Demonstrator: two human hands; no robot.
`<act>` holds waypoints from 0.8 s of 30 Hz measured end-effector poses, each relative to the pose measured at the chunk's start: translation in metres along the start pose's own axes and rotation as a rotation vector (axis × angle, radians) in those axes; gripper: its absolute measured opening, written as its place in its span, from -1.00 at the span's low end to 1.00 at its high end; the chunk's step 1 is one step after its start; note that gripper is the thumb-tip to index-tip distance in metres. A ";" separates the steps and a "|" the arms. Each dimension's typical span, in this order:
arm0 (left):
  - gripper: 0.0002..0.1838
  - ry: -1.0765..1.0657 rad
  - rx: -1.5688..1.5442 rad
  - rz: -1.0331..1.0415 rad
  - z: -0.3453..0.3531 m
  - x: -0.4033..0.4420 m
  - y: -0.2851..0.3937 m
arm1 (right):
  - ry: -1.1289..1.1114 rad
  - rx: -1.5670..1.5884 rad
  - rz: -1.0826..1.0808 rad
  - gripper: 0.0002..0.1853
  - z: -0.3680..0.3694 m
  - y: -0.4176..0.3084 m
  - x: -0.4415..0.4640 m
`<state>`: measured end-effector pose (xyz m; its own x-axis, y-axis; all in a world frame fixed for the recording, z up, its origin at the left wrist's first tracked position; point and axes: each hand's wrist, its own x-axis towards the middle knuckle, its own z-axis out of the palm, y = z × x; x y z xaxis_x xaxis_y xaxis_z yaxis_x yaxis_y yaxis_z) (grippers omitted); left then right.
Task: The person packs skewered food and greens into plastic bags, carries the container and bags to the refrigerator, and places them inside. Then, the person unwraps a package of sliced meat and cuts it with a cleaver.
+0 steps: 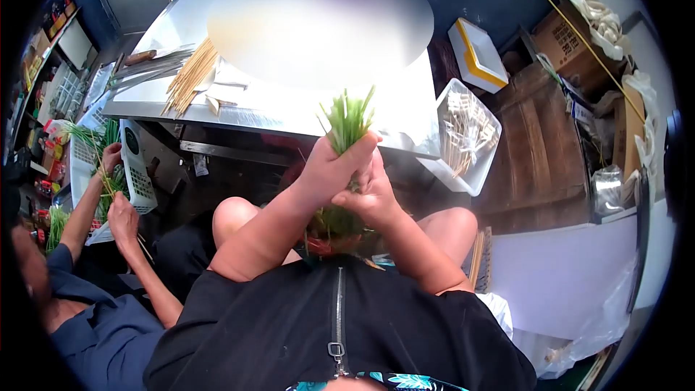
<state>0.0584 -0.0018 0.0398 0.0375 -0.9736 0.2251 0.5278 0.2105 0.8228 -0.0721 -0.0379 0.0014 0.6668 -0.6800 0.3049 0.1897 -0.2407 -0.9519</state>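
Observation:
A bunch of chives (349, 122) stands upright in front of me, its cut green ends fanned out at the top. My left hand (331, 168) is closed around its middle. Just below and to the right, my right hand (373, 190) is also closed on the bunch, with the two hands touching. The bunch's lower part is mostly hidden by my fingers. Beneath my hands, between my knees, more greens and something red (322, 245) show only in part.
The metal table (268, 107) ahead carries wooden skewers (192, 76) and metal skewers (156, 69). A white bin (474, 187) with wrapped skewers stands right. At left, a co-worker's hands (116, 188) hold green stalks over white baskets (137, 174). A brown wooden board (536, 145) lies right.

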 end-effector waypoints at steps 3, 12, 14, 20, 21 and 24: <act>-0.84 -0.009 0.236 0.111 -0.003 -0.014 -0.010 | -0.092 0.197 0.175 0.07 -0.003 -0.003 -0.012; -0.77 -0.187 1.273 0.362 0.014 -0.034 0.002 | -0.036 -0.098 -0.040 -0.65 0.007 -0.012 -0.040; -0.79 -0.173 1.307 0.394 0.020 -0.036 0.007 | 0.126 -0.140 -0.123 -0.67 0.026 -0.015 -0.042; -0.71 -0.169 1.195 -0.111 -0.019 -0.033 -0.041 | 0.002 -0.250 0.189 -0.78 0.022 0.051 -0.037; -0.74 -0.168 1.098 0.132 -0.004 -0.035 -0.032 | 0.086 -0.295 -0.024 -0.77 0.025 0.025 -0.039; -0.82 -0.167 0.808 0.225 0.013 -0.032 -0.021 | 0.042 -0.170 -0.135 -0.77 0.025 0.027 -0.038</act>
<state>0.0356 0.0257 0.0223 -0.0903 -0.8888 0.4493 -0.2468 0.4570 0.8545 -0.0743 -0.0010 -0.0370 0.6127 -0.6609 0.4334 0.1487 -0.4422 -0.8845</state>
